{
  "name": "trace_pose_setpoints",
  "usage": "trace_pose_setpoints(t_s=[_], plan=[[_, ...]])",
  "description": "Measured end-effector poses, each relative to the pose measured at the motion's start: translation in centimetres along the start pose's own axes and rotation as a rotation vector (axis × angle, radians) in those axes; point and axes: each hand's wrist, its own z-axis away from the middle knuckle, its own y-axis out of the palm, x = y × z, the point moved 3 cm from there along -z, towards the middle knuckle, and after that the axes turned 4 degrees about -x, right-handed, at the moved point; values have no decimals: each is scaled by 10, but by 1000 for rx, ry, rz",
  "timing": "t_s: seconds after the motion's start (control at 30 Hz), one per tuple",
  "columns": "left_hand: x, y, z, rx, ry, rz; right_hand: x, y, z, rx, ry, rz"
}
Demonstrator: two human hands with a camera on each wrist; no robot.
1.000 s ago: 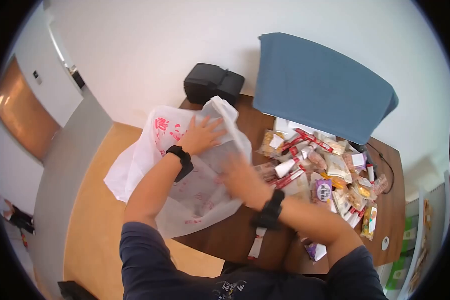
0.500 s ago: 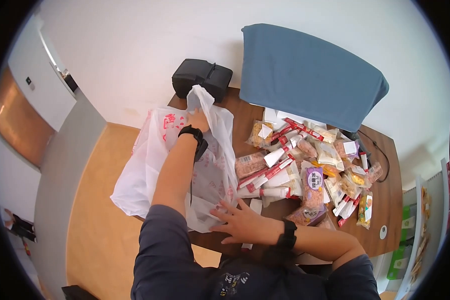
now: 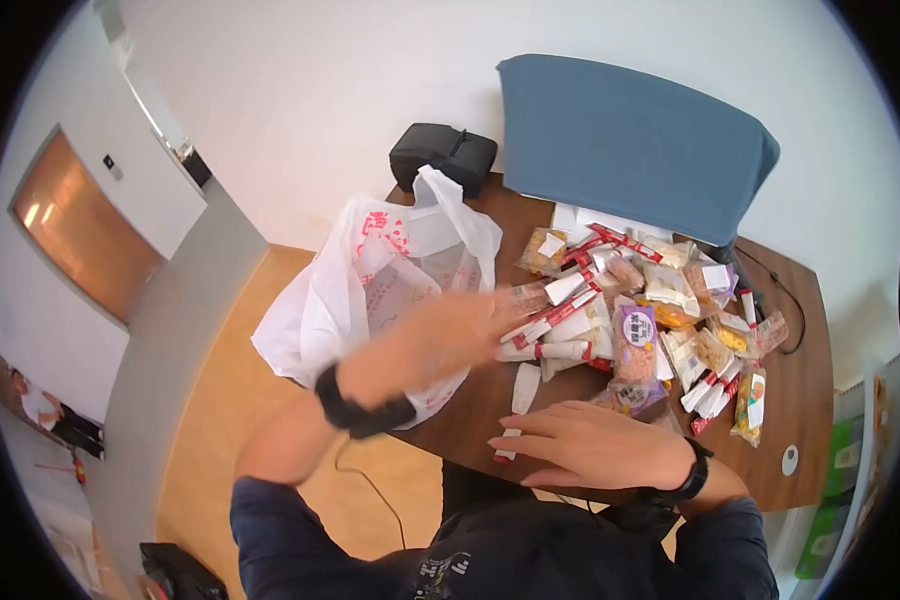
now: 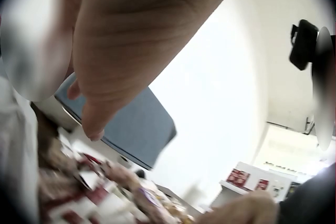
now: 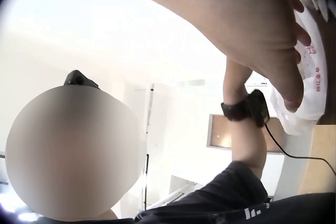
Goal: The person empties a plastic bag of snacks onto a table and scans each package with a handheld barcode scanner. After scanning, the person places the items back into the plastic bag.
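Observation:
A white plastic bag with red print (image 3: 315, 310) stands with its mouth spread on the left part of the table. My left hand (image 3: 425, 345), blurred in the head view, passes over the front of the bag toward the snack packs and holds nothing. My right hand (image 3: 595, 445) hovers palm down near the table's front edge, fingers loosely extended, with nothing held. Under its fingertips lies a slim white-and-red packet (image 3: 523, 390). Right of the bag spreads a heap of packaged snacks, among them a purple-labelled pack (image 3: 635, 345) and red-and-white sticks (image 3: 560, 312).
A black case (image 3: 443, 155) sits at the table's back left, beside a blue cloth-covered panel (image 3: 635, 145). A black cable (image 3: 795, 310) curves along the right of the wooden table (image 3: 800, 400). Shelves (image 3: 850, 470) stand at the far right; a person (image 3: 55, 410) is far left.
My left hand has come out of the bag and swung toward me and right. From the bag's front edge, my right hand has moved away to the right. The bag's mouth has shifted shape.

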Motion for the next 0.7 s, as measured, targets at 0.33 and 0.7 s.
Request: trace_pose_setpoints(t_s=[0.33, 0.7], plan=[[-143, 54, -35, -82, 282, 365, -14, -31, 120, -307, 139, -282], [-175, 124, -80, -89, 83, 512, -107, -59, 285, -1312, 849, 2]])
